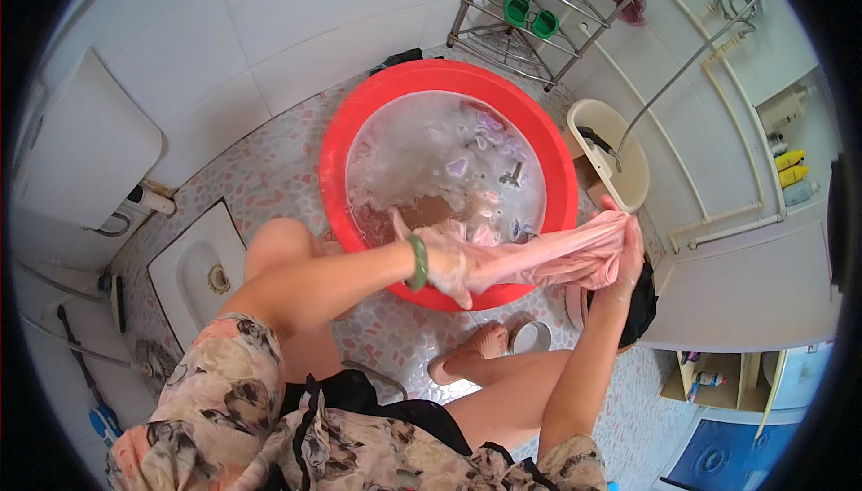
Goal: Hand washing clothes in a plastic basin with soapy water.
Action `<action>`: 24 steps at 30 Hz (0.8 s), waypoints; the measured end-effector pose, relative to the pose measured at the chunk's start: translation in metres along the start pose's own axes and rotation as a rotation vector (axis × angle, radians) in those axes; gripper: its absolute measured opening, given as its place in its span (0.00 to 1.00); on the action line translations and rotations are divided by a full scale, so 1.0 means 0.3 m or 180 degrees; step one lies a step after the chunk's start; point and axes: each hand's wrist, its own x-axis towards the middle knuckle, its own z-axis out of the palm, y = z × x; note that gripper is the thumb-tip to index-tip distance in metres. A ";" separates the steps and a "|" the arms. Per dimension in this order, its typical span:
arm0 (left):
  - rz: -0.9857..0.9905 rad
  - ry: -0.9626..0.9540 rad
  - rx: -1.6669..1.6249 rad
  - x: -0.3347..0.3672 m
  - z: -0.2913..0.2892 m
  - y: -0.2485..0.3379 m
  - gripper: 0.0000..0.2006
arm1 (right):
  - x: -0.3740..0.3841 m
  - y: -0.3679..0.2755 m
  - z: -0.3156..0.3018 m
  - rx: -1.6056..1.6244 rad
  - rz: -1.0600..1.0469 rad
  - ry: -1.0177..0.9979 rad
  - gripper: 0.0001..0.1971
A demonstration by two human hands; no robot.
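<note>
Between my two hands a wet pink garment point(557, 258) stretches over the near right rim of a large red basin point(346, 132). My left hand point(442, 262), below a green bangle point(417, 262), grips its left end, with some fingers spread. At the right, my right hand point(631, 256) is closed around the bunched other end. Cloudy, sudsy water point(395, 154) fills the basin, and patches of light purple and pink cloth point(485, 213) show in it. I cannot make out the shape of those submerged pieces.
A squat toilet point(193, 267) lies at the left. Behind the basin stands a metal corner rack point(539, 33) with green shoes point(530, 17). A cream tub point(628, 168) with a shower hose point(669, 83) is at the right. A small metal bowl point(530, 337) sits beside my foot.
</note>
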 end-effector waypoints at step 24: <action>0.0655 0.2181 -0.6563 0.117 -0.012 0.164 0.13 | -0.085 0.041 0.274 -0.1648 -0.1335 0.0758 0.04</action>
